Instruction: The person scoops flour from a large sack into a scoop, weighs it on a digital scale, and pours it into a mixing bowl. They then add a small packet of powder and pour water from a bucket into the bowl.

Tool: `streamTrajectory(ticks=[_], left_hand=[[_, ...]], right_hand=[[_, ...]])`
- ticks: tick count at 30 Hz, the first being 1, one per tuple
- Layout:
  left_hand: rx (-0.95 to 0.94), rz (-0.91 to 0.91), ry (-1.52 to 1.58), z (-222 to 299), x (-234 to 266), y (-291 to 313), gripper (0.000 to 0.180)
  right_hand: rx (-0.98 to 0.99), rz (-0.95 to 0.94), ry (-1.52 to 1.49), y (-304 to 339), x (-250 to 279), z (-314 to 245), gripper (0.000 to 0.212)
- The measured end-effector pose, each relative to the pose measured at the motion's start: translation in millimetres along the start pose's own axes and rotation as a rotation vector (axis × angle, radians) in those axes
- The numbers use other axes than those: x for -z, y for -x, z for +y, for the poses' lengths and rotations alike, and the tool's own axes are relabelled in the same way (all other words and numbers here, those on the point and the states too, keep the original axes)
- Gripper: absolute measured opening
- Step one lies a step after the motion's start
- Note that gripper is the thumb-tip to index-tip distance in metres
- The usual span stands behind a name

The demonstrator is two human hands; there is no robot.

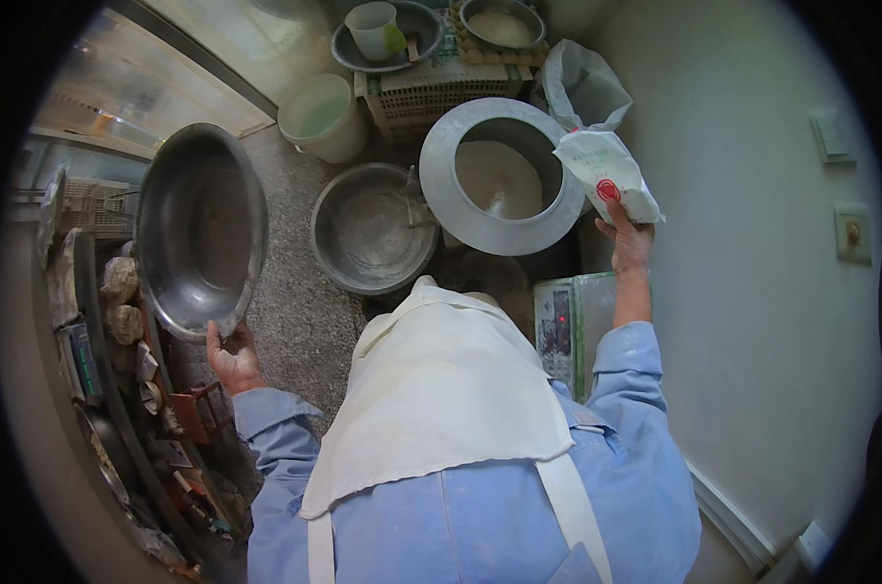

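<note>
My left hand [234,362] grips the near rim of a large metal basin [183,292], which is tilted up on its side and looks bare inside. My right hand [630,245] is closed on a white bag [621,170] with a red round mark, beside the right rim of a wide-lipped metal pot [443,209]. Pale powder [499,180] like flour lies inside that pot. To the pot's left, another metal basin [324,248] rests low, dusted with white, with a scoop-like piece [419,206] at its right edge.
A pale bucket [329,136] stands behind the low basin. Beyond it, a crate [412,112] bears a bowl with a white jug [375,31]. An opened white sack [585,88] leans by the right wall. A scale-like box [558,321] sits right of me; cluttered shelves [120,341] line the left.
</note>
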State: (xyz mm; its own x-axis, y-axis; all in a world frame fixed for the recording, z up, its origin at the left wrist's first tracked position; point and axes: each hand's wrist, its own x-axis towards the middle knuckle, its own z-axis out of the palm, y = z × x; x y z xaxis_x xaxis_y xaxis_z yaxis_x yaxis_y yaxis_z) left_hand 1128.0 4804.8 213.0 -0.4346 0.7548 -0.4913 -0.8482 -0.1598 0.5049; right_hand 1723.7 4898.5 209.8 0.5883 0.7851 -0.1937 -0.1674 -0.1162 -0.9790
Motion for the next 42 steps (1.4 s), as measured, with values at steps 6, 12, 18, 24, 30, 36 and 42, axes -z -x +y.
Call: streamTrajectory(ticks=[6, 12, 18, 24, 30, 36, 42], left_hand=[[-0.013, -0.055, -0.023, 2.3, 5.1, -3.7, 0.027], [-0.009, 0.003, -0.008, 6.0, 10.3, -8.0, 0.029], [0.018, -0.068, 0.030, 8.7, 13.7, -11.5, 0.030], [-0.023, -0.029, -0.001, 4.6, 3.8, -4.9, 0.030], [-0.062, 0.030, -0.016, 4.2, 1.3, -3.5, 0.031], [-0.001, -0.072, 0.027, 8.4, 7.2, -6.6, 0.033], [-0.032, -0.013, 0.026, 8.2, 8.8, -8.9, 0.034]], right_hand=[[-0.007, 0.009, 0.032, -2.0, -2.2, 3.0, 0.047], [0.001, 0.015, 0.070, -6.2, -4.3, 7.3, 0.046], [-0.023, 0.009, 0.109, -10.3, -3.6, 13.7, 0.049], [-0.054, 0.026, 0.129, -22.3, -7.6, 35.9, 0.048], [-0.078, 0.050, 0.156, -28.7, -14.1, 54.2, 0.045], [-0.059, 0.035, 0.162, -27.0, -22.3, 63.3, 0.045], [-0.061, 0.023, 0.170, -30.2, -23.3, 64.6, 0.045]])
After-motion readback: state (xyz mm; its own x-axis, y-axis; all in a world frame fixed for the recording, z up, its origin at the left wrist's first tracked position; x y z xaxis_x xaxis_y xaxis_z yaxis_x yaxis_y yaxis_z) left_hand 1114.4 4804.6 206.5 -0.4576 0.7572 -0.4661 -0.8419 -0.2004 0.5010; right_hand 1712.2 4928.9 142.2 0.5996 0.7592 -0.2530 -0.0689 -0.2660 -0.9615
